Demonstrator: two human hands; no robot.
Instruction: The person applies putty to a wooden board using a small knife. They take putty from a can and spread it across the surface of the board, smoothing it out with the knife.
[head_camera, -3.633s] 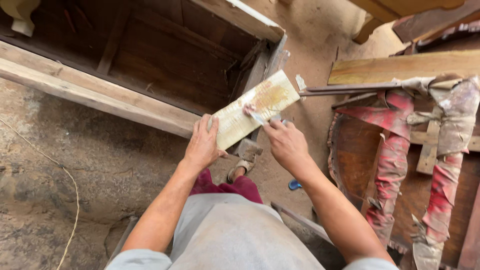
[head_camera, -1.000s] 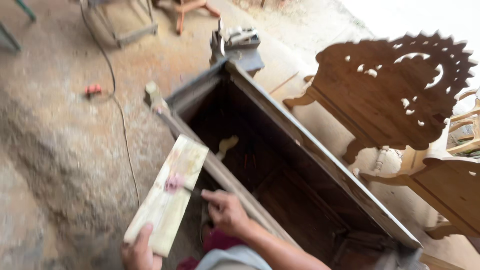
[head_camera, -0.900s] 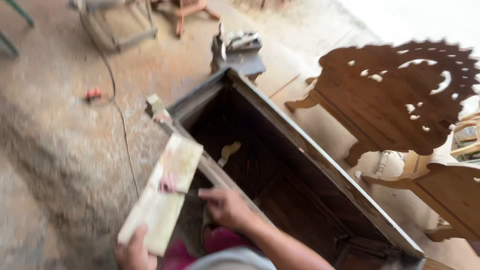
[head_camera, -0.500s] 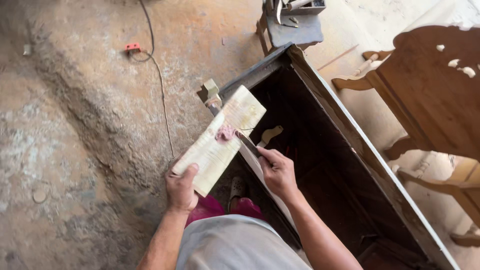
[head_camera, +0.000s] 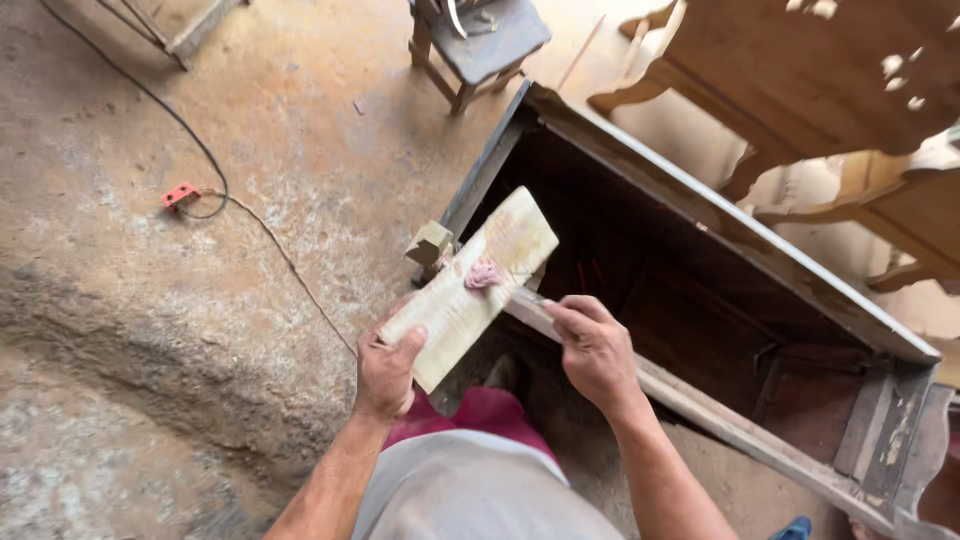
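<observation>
My left hand (head_camera: 385, 370) grips the near end of a pale flat wooden board (head_camera: 455, 300), held slanted over the corner of a dark open wooden box (head_camera: 700, 270). A pink lump of putty (head_camera: 484, 273) sits on the board's upper half. My right hand (head_camera: 595, 350) is closed on a thin-bladed tool (head_camera: 522, 296) whose tip reaches the putty. The tool's handle is hidden inside my fist.
A small wooden block (head_camera: 430, 243) sits on the box corner. A black cable (head_camera: 250, 215) with an orange plug (head_camera: 180, 194) crosses the dusty concrete floor. A little stool (head_camera: 480, 40) stands at the top, carved wooden furniture (head_camera: 820, 90) at the right.
The view has swung from one side of the box to the other. The board has stayed in my left hand, and my right hand's tool now reaches the putty lump.
</observation>
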